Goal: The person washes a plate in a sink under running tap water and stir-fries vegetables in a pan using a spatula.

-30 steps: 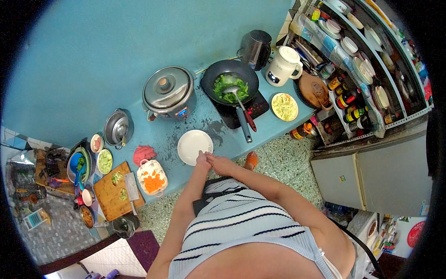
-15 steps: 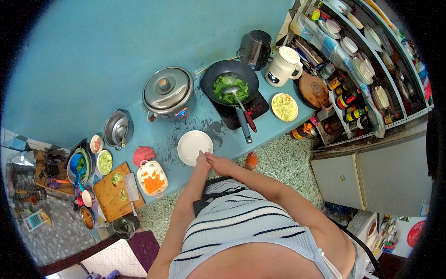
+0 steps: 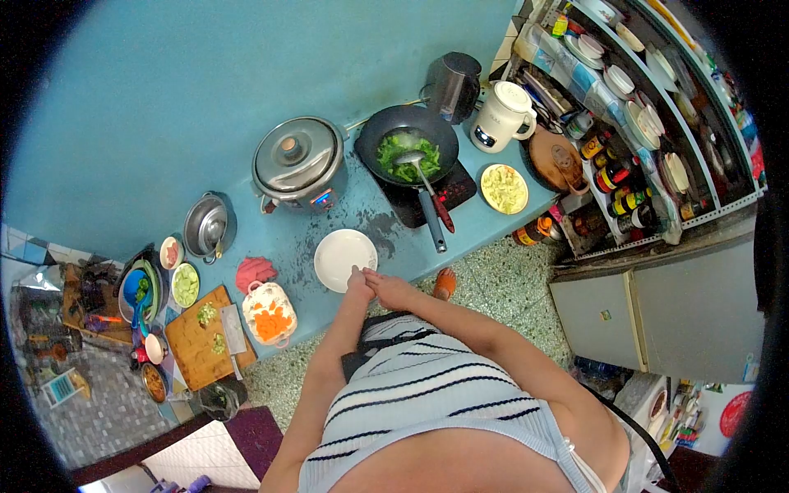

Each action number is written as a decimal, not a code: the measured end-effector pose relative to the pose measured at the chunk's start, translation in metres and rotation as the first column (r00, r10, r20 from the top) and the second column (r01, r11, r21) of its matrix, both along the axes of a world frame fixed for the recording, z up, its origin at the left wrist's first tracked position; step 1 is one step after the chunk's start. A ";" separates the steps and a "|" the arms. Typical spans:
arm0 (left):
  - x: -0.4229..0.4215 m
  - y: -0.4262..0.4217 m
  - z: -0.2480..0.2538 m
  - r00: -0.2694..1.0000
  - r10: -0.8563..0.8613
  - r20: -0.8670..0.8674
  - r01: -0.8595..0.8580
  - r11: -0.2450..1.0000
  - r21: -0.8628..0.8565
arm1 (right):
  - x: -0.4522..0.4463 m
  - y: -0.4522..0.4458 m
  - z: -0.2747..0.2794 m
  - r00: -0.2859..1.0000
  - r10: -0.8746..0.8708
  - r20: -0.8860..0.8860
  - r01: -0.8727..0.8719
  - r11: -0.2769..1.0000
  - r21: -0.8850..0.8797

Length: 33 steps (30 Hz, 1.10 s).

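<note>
The white plate [image 3: 339, 253] sits near mid-frame on the desk [image 3: 283, 228]; the left hand [image 3: 359, 281] and right hand [image 3: 389, 291] meet at its lower-right rim. Fingers look bunched; whether they're pinching, I can't tell. Hands set wider would steady it better.

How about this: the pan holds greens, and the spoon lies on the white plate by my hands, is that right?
Not quite: the spoon rests in the pan with the greens, not on the white plate by your left hand and right hand. The head view shows it.
</note>
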<state>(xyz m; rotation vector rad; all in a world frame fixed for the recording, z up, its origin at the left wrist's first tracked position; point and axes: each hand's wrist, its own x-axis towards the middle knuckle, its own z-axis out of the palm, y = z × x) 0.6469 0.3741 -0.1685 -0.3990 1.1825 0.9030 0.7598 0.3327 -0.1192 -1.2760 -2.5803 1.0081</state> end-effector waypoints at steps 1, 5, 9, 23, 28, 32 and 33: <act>0.000 0.001 -0.002 1.000 0.004 -0.001 -0.004 1.000 -0.006 | 0.000 0.000 -0.005 0.999 -0.001 -0.032 0.003 0.998 0.056; -0.001 -0.001 -0.001 0.997 0.038 0.073 -0.037 0.999 -0.008 | 0.001 -0.001 -0.006 0.999 -0.040 -0.035 0.041 0.999 0.010; -0.001 -0.002 -0.005 0.998 0.011 0.056 -0.011 1.000 0.007 | 0.003 -0.002 0.007 0.999 -0.038 -0.011 0.038 0.999 -0.024; 0.000 0.001 -0.024 1.000 -0.027 0.007 0.027 1.000 0.015 | 0.006 -0.004 -0.003 1.000 -0.002 0.026 0.001 1.000 0.027; 0.000 -0.001 -0.015 0.999 -0.008 0.045 0.007 1.000 0.008 | 0.006 -0.004 0.000 0.999 -0.005 0.039 0.005 1.000 -0.001; 0.003 -0.004 0.003 0.999 0.022 0.034 -0.022 1.000 0.001 | 0.006 -0.004 0.000 0.999 0.010 0.034 -0.011 1.000 0.028; 0.002 -0.004 0.002 0.999 0.021 0.034 -0.022 1.000 0.001 | 0.007 -0.005 0.002 0.999 0.010 0.031 -0.011 1.000 0.028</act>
